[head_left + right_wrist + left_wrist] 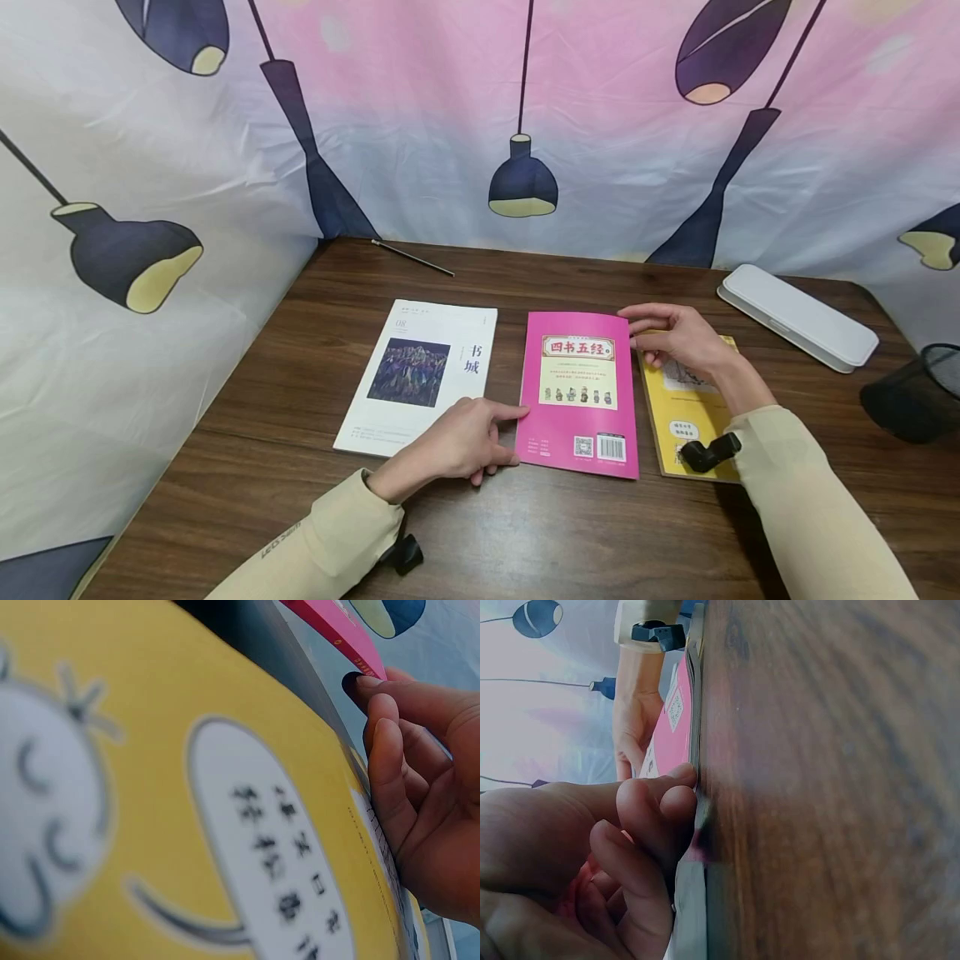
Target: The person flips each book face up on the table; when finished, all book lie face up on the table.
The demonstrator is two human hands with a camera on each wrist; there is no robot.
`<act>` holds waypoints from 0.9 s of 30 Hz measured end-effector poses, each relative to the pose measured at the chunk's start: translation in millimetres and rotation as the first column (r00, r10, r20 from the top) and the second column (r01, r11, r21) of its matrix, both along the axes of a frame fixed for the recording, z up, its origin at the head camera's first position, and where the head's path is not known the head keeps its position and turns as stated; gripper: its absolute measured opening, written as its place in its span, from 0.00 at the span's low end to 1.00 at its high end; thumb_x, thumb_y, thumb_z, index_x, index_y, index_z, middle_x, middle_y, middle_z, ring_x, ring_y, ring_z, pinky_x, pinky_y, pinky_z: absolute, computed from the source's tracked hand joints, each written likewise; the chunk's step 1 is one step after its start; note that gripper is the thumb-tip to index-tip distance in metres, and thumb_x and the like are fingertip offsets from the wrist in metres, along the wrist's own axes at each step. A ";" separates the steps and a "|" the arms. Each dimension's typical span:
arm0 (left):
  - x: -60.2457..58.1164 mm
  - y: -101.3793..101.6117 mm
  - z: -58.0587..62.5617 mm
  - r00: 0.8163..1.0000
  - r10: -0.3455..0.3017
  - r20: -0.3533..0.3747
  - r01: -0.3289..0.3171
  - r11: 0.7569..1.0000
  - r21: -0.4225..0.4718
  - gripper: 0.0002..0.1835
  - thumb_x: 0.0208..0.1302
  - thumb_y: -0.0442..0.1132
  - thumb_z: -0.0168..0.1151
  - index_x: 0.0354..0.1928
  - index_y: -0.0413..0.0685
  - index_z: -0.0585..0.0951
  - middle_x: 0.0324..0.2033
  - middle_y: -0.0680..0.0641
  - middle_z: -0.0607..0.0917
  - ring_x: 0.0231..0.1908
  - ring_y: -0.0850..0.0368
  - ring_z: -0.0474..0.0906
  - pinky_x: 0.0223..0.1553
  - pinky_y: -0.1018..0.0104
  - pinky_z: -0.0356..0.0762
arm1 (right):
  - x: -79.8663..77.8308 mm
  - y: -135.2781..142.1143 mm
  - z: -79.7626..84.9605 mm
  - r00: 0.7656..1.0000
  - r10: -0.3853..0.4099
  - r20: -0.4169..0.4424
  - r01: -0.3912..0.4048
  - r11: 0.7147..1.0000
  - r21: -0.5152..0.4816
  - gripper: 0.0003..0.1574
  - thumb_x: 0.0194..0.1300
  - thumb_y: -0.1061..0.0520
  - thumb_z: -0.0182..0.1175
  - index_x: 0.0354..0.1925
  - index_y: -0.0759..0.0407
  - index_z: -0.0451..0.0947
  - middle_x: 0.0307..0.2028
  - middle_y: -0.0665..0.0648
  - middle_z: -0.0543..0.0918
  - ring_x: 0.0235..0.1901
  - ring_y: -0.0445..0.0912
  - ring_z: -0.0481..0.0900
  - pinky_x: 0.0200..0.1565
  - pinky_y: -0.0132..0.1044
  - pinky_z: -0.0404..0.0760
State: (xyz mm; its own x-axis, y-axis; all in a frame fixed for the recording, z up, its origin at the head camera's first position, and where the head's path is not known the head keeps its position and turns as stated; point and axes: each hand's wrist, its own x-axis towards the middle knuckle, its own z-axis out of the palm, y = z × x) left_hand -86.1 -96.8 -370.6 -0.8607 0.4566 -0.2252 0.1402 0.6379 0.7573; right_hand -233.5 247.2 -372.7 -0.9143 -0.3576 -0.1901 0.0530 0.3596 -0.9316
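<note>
A pink book (pixel 577 417) with a cream title panel and a barcode lies face up between both hands, close to the table surface. My left hand (pixel 468 437) holds it at the left edge and lower left corner; its other fingers curl underneath in the left wrist view. At the upper right corner, my right hand (pixel 678 337) pinches the pink book's edge (pixel 352 645) between thumb and fingers. That hand passes over a yellow book (pixel 693 408) and hides part of its cover. Left of the pink book is a white book (pixel 412 367) with a dark picture, partly behind my left hand.
On the wooden table (pixel 285 383), a thin pencil-like stick (pixel 412 257) lies at the back left. A white case (pixel 795 317) is at the back right, with a black mesh holder (pixel 911 396) near the right edge. Printed cloth (pixel 442 100) hangs behind.
</note>
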 end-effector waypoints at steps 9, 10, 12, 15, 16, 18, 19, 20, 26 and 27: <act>0.3 -1.2 2.0 1.000 0.001 0.006 -0.001 1.000 0.013 0.36 0.63 0.32 0.75 0.74 0.44 0.76 0.11 0.52 0.79 0.07 0.66 0.71 0.15 0.67 0.75 | -1.4 2.6 1.4 1.000 0.010 0.022 -0.010 1.000 -0.008 0.33 0.71 0.66 0.65 0.72 0.63 0.74 0.43 0.46 0.92 0.25 0.44 0.80 0.31 0.34 0.83; 0.5 -1.4 2.0 1.000 0.000 0.003 0.000 1.000 0.011 0.36 0.63 0.32 0.75 0.74 0.44 0.76 0.11 0.51 0.79 0.07 0.66 0.72 0.15 0.67 0.75 | -1.1 3.0 1.2 1.000 0.013 0.022 -0.013 1.000 -0.009 0.34 0.71 0.66 0.66 0.72 0.63 0.73 0.43 0.46 0.92 0.25 0.44 0.81 0.31 0.34 0.84; 1.0 -1.4 2.2 1.000 -0.003 -0.003 0.003 1.000 0.006 0.36 0.63 0.31 0.75 0.74 0.44 0.76 0.12 0.50 0.80 0.07 0.65 0.72 0.15 0.67 0.75 | -0.4 3.7 0.5 1.000 0.020 0.017 -0.020 1.000 -0.008 0.34 0.70 0.66 0.66 0.73 0.63 0.73 0.44 0.46 0.92 0.25 0.44 0.81 0.31 0.34 0.85; 1.7 -1.3 2.6 1.000 -0.007 -0.011 0.007 1.000 -0.004 0.36 0.62 0.31 0.75 0.74 0.43 0.76 0.13 0.49 0.80 0.07 0.65 0.72 0.16 0.66 0.75 | 1.2 4.4 -1.0 1.000 0.021 0.006 -0.021 1.000 -0.013 0.36 0.70 0.65 0.68 0.74 0.62 0.72 0.45 0.45 0.91 0.24 0.44 0.82 0.31 0.34 0.85; 1.7 -1.1 2.7 1.000 -0.009 -0.014 0.009 1.000 -0.006 0.36 0.62 0.31 0.75 0.74 0.43 0.76 0.13 0.49 0.81 0.07 0.65 0.72 0.16 0.66 0.74 | 1.9 4.5 -1.3 1.000 0.016 0.002 -0.016 1.000 -0.015 0.36 0.70 0.64 0.68 0.74 0.62 0.72 0.45 0.44 0.91 0.24 0.44 0.82 0.31 0.34 0.85; 1.8 -0.8 3.0 1.000 -0.011 -0.017 0.011 1.000 -0.011 0.36 0.62 0.31 0.75 0.73 0.43 0.76 0.13 0.49 0.81 0.07 0.65 0.72 0.16 0.66 0.74 | 3.0 4.4 -1.7 1.000 0.007 -0.006 -0.007 1.000 -0.020 0.37 0.70 0.64 0.68 0.75 0.61 0.72 0.45 0.43 0.91 0.24 0.44 0.82 0.31 0.34 0.85; 1.6 -0.8 2.8 1.000 -0.012 -0.019 0.012 1.000 -0.012 0.36 0.62 0.31 0.75 0.73 0.43 0.76 0.13 0.49 0.81 0.07 0.65 0.72 0.16 0.66 0.75 | 3.2 4.4 -2.0 1.000 0.003 -0.009 -0.003 1.000 -0.021 0.37 0.70 0.64 0.68 0.75 0.61 0.72 0.45 0.43 0.91 0.24 0.43 0.82 0.31 0.34 0.85; 1.4 -0.7 2.7 1.000 -0.013 -0.020 0.013 1.000 -0.015 0.36 0.62 0.31 0.75 0.73 0.43 0.76 0.13 0.49 0.81 0.07 0.65 0.72 0.16 0.66 0.74 | 3.4 4.4 -2.0 1.000 0.000 -0.012 -0.001 1.000 -0.021 0.37 0.70 0.64 0.68 0.75 0.61 0.72 0.45 0.43 0.91 0.24 0.43 0.82 0.31 0.34 0.85; 0.5 -0.6 2.0 1.000 -0.012 -0.015 0.012 1.000 -0.029 0.36 0.63 0.33 0.75 0.74 0.44 0.76 0.13 0.50 0.81 0.07 0.66 0.72 0.16 0.68 0.74 | 2.7 4.3 -2.9 1.000 0.008 -0.021 -0.009 1.000 -0.027 0.35 0.70 0.65 0.68 0.73 0.61 0.74 0.45 0.42 0.91 0.25 0.43 0.83 0.31 0.34 0.86; 0.6 -0.9 2.0 1.000 -0.012 -0.015 0.012 1.000 -0.026 0.36 0.63 0.33 0.75 0.74 0.44 0.76 0.13 0.50 0.81 0.07 0.66 0.72 0.16 0.68 0.74 | 2.5 4.4 -2.9 1.000 0.009 -0.022 -0.009 1.000 -0.027 0.34 0.70 0.65 0.68 0.72 0.61 0.74 0.45 0.42 0.91 0.26 0.43 0.83 0.31 0.34 0.86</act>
